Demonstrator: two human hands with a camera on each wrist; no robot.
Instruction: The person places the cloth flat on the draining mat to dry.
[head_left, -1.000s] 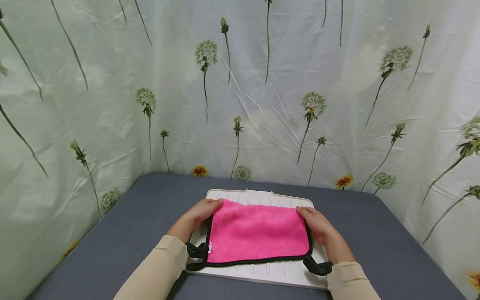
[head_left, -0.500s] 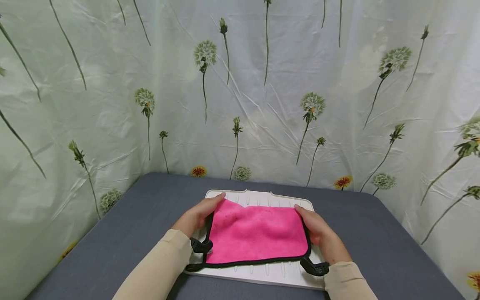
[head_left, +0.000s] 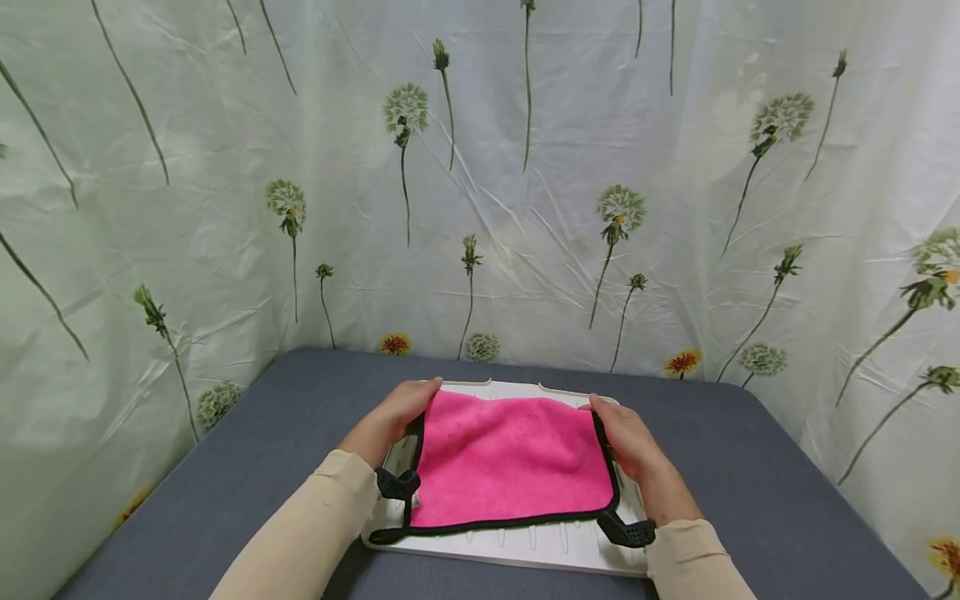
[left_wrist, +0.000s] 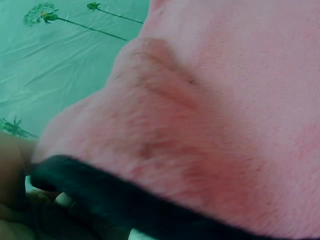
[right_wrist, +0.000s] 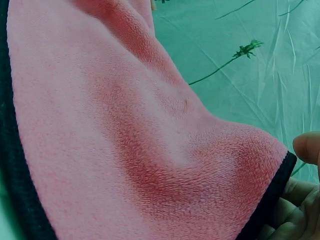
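Observation:
A pink microfiber towel (head_left: 510,467) with black edging lies folded over a white ribbed tray (head_left: 517,546), its far edge raised and wavy. My left hand (head_left: 390,421) grips the towel's far left corner, thumb at the top. At the far right corner my right hand (head_left: 630,437) holds the black-edged side, its fingers partly behind the cloth. The left wrist view shows the towel bulging near the blurred left hand (left_wrist: 12,200). Curled fingers of the right hand (right_wrist: 300,210) show beside the black edge in the right wrist view, the thumb close to the corner.
The tray rests on a dark grey table (head_left: 300,400). Behind it hangs a pale curtain (head_left: 337,150) printed with dandelions. A black loop (head_left: 387,536) sticks out at the towel's near left corner.
The towel's far edge has risen slightly, with deeper waves in it. My right hand has come up a little with its corner; the left hand has shifted slightly left and up.

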